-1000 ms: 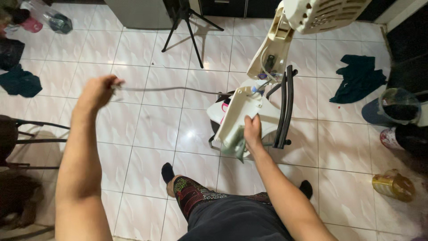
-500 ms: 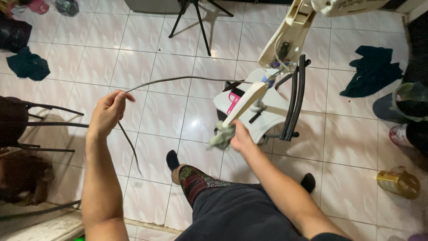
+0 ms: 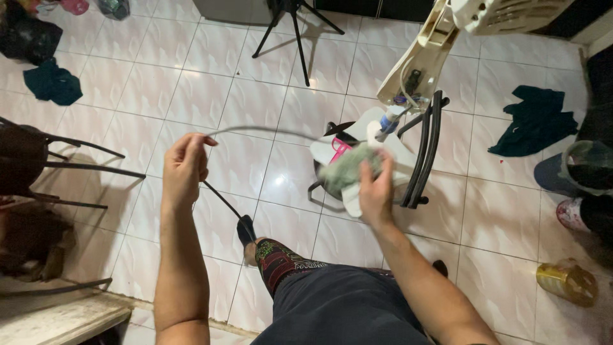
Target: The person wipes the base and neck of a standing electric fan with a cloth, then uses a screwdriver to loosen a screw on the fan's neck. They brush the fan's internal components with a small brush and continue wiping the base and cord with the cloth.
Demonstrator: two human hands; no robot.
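Stretching from left hand [image 3: 184, 167] to right hand [image 3: 375, 191], cord [image 3: 268, 131] arcs.

glossy white tiled floor [image 3: 191, 83], dark chair [image 3: 38, 160]

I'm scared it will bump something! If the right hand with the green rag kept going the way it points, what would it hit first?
Probably the white plastic fan base just beyond the right hand and crumpled pale green rag; depth is hard to judge.
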